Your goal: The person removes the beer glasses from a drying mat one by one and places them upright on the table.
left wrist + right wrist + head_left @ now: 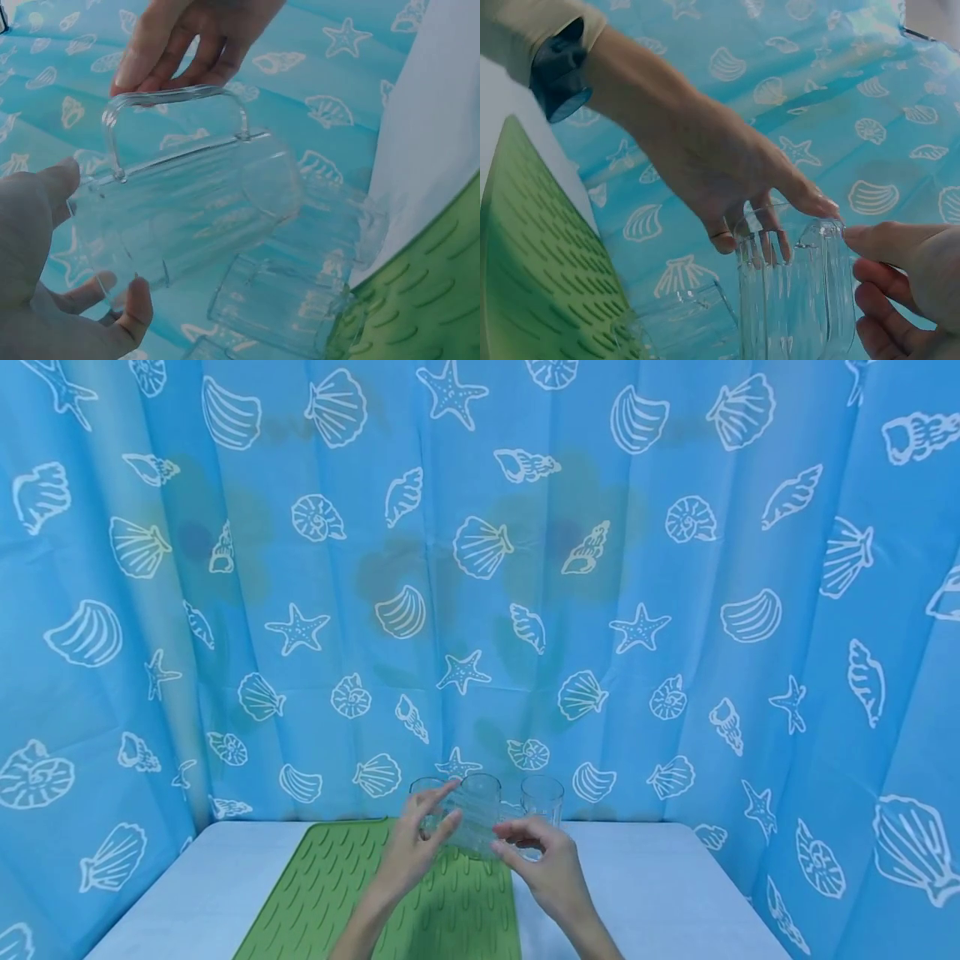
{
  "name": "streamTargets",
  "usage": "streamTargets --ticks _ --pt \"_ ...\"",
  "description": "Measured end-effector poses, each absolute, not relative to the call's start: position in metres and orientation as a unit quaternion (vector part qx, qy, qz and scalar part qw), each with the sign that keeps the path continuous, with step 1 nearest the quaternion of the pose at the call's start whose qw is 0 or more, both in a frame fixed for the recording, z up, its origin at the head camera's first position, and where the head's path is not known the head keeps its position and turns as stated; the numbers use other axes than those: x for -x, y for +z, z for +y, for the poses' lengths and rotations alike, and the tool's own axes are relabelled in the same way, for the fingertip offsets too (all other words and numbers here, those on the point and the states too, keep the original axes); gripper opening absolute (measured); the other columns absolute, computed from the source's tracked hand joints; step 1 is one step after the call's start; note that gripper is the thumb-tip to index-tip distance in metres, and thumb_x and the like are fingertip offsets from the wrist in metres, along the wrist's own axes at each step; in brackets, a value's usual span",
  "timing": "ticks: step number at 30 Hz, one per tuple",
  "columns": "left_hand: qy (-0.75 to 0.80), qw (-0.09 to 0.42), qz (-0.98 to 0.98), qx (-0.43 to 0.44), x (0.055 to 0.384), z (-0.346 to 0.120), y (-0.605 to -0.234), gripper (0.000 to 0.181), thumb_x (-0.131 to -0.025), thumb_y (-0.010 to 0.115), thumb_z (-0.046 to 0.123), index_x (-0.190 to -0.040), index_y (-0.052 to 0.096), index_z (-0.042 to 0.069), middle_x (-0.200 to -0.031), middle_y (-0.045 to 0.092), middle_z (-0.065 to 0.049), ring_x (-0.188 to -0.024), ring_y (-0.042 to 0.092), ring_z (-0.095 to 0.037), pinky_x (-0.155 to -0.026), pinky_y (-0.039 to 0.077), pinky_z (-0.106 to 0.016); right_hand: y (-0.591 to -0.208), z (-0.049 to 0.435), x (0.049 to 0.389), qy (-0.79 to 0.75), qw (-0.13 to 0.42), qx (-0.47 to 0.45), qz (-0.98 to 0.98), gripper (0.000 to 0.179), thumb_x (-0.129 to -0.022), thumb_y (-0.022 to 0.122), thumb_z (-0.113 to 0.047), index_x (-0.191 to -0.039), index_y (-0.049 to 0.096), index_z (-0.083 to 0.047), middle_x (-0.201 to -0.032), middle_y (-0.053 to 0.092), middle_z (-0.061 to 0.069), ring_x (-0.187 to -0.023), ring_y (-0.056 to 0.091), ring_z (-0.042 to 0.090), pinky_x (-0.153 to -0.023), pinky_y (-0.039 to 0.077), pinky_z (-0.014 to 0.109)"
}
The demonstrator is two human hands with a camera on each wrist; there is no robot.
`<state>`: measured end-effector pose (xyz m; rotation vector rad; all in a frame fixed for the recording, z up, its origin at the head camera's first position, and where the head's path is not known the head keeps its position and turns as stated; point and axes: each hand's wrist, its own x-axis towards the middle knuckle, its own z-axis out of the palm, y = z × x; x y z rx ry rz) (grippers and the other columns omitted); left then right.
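Observation:
A clear glass mug with a long handle is held up between both hands, tilted on its side in the left wrist view. My left hand grips its rim end, thumb on one side and fingers curled on the other. At the handle, my right hand pinches with thumb and fingertips; its other fingers are bent behind the handle. Beyond the hands stand more clear glasses: one at the right, one in the middle, and one at the left, partly hidden by the left hand.
A green ridged mat lies under and left of the hands on the white table. Behind the table hangs a blue curtain printed with white shells and starfish. A dark band circles the left wrist.

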<state>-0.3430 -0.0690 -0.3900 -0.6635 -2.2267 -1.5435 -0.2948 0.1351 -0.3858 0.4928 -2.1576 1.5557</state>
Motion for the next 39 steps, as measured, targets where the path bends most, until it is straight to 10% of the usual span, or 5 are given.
streamTargets --ticks 39 --pt "-0.519 0.148 -0.800 0.261 0.341 -0.066 -0.393 0.042 -0.097 0.062 0.032 -0.139 0.054 0.035 -0.146 0.046 -0.010 -0.118 0.051 -0.027 -0.067 0.051 -0.019 -0.391 0.145 0.299 0.484 0.129 -0.300 -0.812 0.019 -0.094 0.066 -0.026 -0.105 0.075 -0.013 -0.096 0.073 0.004 -0.082 0.068 0.009 -0.072 0.058 0.021"
